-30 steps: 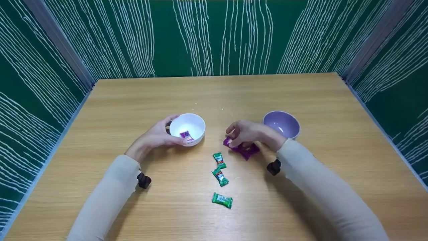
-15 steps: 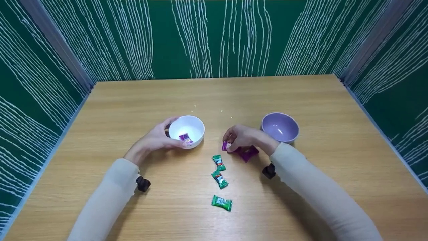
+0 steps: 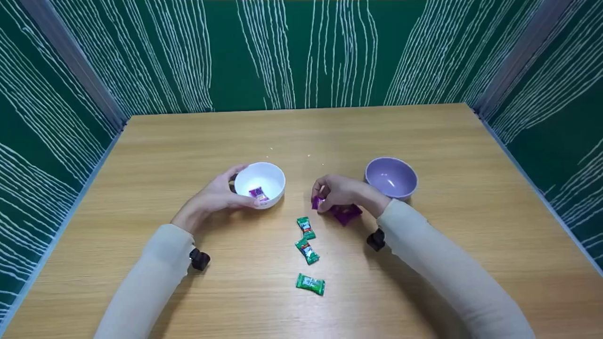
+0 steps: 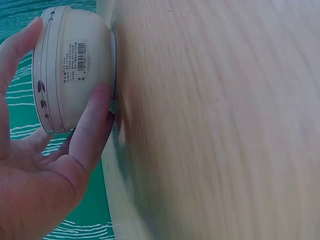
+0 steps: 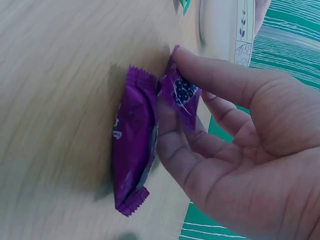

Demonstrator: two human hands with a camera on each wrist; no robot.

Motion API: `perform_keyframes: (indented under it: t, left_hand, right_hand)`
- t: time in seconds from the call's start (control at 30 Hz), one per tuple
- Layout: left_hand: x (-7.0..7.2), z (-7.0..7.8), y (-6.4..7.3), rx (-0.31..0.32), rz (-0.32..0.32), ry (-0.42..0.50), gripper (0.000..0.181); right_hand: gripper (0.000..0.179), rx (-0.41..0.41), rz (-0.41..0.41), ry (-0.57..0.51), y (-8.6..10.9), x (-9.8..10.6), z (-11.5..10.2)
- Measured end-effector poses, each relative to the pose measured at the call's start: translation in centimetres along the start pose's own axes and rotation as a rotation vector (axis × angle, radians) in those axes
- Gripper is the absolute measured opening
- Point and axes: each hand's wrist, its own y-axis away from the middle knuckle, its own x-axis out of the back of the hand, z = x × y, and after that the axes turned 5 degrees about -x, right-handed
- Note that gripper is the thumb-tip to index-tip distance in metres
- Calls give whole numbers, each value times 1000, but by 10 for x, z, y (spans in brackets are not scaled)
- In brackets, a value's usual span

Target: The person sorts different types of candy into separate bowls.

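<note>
My left hand [image 3: 216,194] grips the side of a white bowl [image 3: 264,176], thumb and fingers spread round it. A purple wrapped candy [image 3: 258,194] lies inside the bowl. In the left wrist view, the bowl's outer wall [image 4: 95,55] shows a barcode label and a leaf pattern. My right hand [image 3: 343,192] pinches another purple wrapped candy [image 5: 181,95] between thumb and fingers, just above the table. Beside those fingers one more purple candy [image 5: 134,145] lies on the wood, partly hidden by the hand in the head view.
A purple bowl [image 3: 392,175] stands behind my right wrist. Three green wrapped candies lie in a loose column between the arms: the far one [image 3: 306,228], the middle one [image 3: 307,251] and the near one [image 3: 311,284]. Green walls with white lines border the wooden table [image 3: 226,306].
My right hand has drawn one purple candy slightly left, away from the purple candy beside it, and pinches it. My left hand still holds the white bowl in place.
</note>
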Motion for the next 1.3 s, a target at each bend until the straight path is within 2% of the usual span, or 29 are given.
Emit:
perform_keyframes:
  t: [0.2,0.33,0.5,0.63,0.83,0.97,1.13,1.3]
  left_hand:
    - [1,-1,0,27,8,13,115]
    - [1,0,1,8,9,-3,113]
    - [0,1,1,5,-4,-3,116]
    - [0,2,2,16,-13,-1,117]
    - [1,1,1,14,-5,-4,115]
    - [1,0,0,5,-10,2,116]
    - [4,-1,0,13,-49,23,114]
    - [10,-1,1,6,-94,74,108]
  right_hand:
    - [23,-45,-14,-59,0,5,-3]
    - [24,-56,-35,-100,0,9,-9]
    - [28,-54,-40,-87,1,11,-19]
    - [28,-76,-57,-118,2,11,-27]
    - [27,-31,-102,-196,2,12,-42]
    - [28,15,-92,-217,1,11,-50]
    - [29,22,-86,-232,-1,9,-61]
    - [31,25,-82,-309,-4,6,-71]
